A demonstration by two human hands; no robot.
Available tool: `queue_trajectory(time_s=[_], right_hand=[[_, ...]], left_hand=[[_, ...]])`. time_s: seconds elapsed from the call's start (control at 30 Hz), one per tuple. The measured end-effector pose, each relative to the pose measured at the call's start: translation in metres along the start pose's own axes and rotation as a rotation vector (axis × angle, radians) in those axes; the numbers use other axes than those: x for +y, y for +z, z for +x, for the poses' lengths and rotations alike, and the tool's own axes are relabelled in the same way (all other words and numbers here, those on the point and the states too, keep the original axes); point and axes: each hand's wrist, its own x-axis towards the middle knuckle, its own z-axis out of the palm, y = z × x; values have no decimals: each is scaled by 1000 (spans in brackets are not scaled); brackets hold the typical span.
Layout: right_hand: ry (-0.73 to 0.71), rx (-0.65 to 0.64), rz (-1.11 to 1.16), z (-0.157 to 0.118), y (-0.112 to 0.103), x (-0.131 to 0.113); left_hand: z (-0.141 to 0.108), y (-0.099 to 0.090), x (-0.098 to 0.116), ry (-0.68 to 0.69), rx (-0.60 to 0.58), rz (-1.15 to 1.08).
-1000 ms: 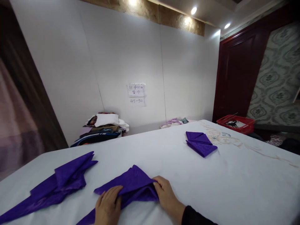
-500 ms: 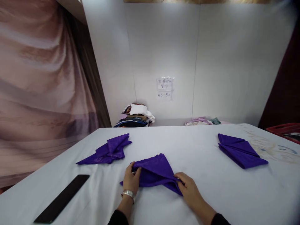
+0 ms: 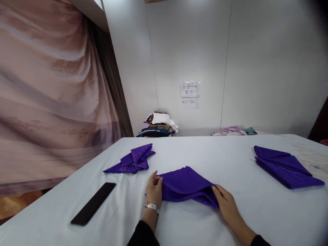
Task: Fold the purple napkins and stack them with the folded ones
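A purple cloth [image 3: 188, 184], folded into a rough triangle with its peak pointing away, lies between my hands at the near middle of the white table [image 3: 200, 150]. My left hand [image 3: 154, 189] pinches its left corner, with a silver bracelet on the wrist. At the right corner, my right hand [image 3: 225, 200] grips the edge between thumb and fingers. The cloth's front side gapes a little between its layers.
One folded purple cloth [image 3: 132, 160] lies back left, another [image 3: 287, 167] at the right. A long dark flat bar [image 3: 93, 204] rests at the left. Clothes are piled [image 3: 160, 124] beyond the far edge, below a paper sign [image 3: 189, 95].
The view has turned left, so things appear farther right. My right hand has drawn the cloth's right corner outward and spread it wider. My left hand remains at the left corner.
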Motion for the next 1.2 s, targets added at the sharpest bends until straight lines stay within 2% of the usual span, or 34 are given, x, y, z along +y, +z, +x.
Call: queue_trajectory(time_s=[0.07, 0.17, 0.33, 0.43, 0.53, 0.6, 0.73, 0.83, 0.97, 1.1, 1.2], right_hand=[[9, 8, 1, 2, 0, 6], [-49, 22, -55, 2, 3, 15], [-320, -36, -241, -3, 7, 14], [-390, -76, -310, -4, 8, 5], [-312, -111, -227, -2, 7, -2], [-156, -89, -93, 1, 4, -2], [184, 144, 331, 8, -7, 4], [285, 214, 557, 10, -15, 5], [282, 188, 584, 7, -15, -1], [176, 126, 449, 4, -8, -6], [121, 127, 336, 5, -5, -3]], left_hand=[[-2, 0, 2, 33, -50, 108], [-7, 1, 6, 75, -190, 302], [-15, 4, 17, 173, -308, 438], [-19, 6, 22, 261, -361, 630], [-25, 9, 27, 333, -404, 751], [-27, 11, 30, 355, -438, 793], [-29, 12, 34, 344, -498, 850], [-29, 12, 34, 331, -516, 882], [-29, 14, 33, 300, -516, 916], [-32, 15, 35, 255, -501, 937], [-35, 16, 38, 242, -506, 907]])
